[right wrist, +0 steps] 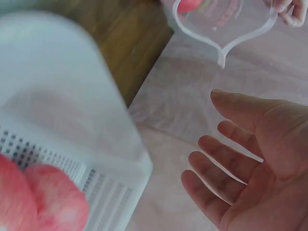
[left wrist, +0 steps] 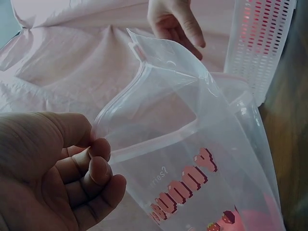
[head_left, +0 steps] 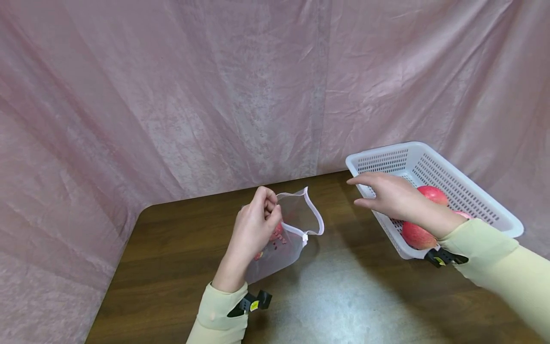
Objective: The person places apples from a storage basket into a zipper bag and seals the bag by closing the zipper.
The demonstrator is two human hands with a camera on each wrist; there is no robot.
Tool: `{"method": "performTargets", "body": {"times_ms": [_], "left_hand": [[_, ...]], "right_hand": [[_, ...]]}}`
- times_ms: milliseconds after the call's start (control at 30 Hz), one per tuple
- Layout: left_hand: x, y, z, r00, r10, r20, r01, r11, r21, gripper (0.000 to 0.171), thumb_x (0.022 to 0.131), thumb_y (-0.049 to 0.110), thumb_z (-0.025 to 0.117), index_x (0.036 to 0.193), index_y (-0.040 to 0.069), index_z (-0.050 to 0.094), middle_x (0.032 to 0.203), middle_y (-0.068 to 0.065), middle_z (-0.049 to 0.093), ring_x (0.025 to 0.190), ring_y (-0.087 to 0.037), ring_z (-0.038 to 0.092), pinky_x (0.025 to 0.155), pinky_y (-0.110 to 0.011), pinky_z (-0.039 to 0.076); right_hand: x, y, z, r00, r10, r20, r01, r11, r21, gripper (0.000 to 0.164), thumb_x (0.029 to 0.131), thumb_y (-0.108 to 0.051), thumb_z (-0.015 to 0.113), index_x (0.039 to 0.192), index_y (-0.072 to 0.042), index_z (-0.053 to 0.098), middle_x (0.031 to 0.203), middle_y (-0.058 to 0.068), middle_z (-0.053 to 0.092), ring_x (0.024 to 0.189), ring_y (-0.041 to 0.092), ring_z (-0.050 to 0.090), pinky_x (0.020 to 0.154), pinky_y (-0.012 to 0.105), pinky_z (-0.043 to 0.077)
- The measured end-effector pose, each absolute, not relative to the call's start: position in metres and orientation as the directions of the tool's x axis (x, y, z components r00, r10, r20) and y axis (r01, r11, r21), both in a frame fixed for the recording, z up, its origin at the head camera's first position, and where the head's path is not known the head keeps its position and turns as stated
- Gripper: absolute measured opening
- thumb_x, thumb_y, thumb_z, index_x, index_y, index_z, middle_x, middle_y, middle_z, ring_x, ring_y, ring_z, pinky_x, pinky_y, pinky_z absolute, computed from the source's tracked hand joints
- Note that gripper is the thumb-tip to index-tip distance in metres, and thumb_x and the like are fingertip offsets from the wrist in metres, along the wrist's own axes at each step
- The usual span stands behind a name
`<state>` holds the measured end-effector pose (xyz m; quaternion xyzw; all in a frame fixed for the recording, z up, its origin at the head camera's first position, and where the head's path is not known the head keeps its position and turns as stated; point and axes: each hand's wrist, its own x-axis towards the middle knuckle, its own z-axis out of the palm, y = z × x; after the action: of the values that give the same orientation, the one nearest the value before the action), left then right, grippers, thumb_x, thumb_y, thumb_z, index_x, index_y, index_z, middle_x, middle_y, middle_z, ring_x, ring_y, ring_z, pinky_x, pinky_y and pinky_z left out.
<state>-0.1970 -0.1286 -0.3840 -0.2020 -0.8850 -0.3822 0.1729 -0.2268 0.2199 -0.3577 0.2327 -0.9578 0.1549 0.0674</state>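
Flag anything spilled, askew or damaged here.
Nothing stands out: red fruit sits in the basket, the left hand pinches the edge of the open bag, the right hand is empty. No spill or damage shows.

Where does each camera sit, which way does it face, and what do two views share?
Head: worn on the head, facing forward and down at the translucent, white-edged plastic bag and white perforated plastic basket; left hand, right hand and pale yellow sleeves show.
Left wrist: on that wrist, facing the left hand pinching the bag's edge; the right hand shows beyond.
Right wrist: on that wrist, facing the right hand and basket; the left hand shows partly.
Shared: both wrist views show bag and basket.
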Motion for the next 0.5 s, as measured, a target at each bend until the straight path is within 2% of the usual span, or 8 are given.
{"method": "performTargets", "body": {"times_ms": [100, 333, 500], "left_hand": [[-0.196, -0.129, -0.383, -0.860, 0.223, 0.458, 0.487, 0.626, 0.609, 0.020, 0.099, 0.002, 0.071, 0.110, 0.012, 0.058, 0.083, 0.006, 0.068, 0.068, -0.010, 0.060, 0.066, -0.032, 0.049], [-0.196, -0.129, -0.382, -0.861, 0.222, 0.458, 0.485, 0.629, 0.608, 0.020, 0.099, 0.002, 0.071, 0.110, 0.013, 0.058, 0.082, 0.006, 0.067, 0.067, -0.011, 0.059, 0.065, -0.033, 0.047], [-0.195, -0.130, -0.382, -0.862, 0.218, 0.458, 0.482, 0.634, 0.605, 0.020, 0.099, 0.002, 0.071, 0.109, 0.013, 0.058, 0.082, 0.006, 0.067, 0.067, -0.011, 0.058, 0.065, -0.033, 0.047]], "right_hand": [[-0.228, 0.230, -0.358, -0.887, -0.417, 0.200, -0.457, 0.857, -0.239, 0.054, 0.094, -0.025, 0.088, 0.143, -0.008, 0.072, 0.143, 0.020, 0.070, 0.134, 0.042, 0.065, 0.099, 0.064, 0.053], [-0.234, 0.254, -0.360, -0.901, -0.401, 0.164, -0.431, 0.869, -0.242, 0.057, 0.093, -0.022, 0.089, 0.144, -0.005, 0.071, 0.143, 0.022, 0.069, 0.136, 0.044, 0.063, 0.107, 0.065, 0.050], [-0.236, 0.268, -0.362, -0.911, -0.392, 0.127, -0.412, 0.881, -0.233, 0.058, 0.092, -0.022, 0.089, 0.144, -0.005, 0.070, 0.143, 0.024, 0.068, 0.133, 0.047, 0.063, 0.104, 0.067, 0.051]]}}
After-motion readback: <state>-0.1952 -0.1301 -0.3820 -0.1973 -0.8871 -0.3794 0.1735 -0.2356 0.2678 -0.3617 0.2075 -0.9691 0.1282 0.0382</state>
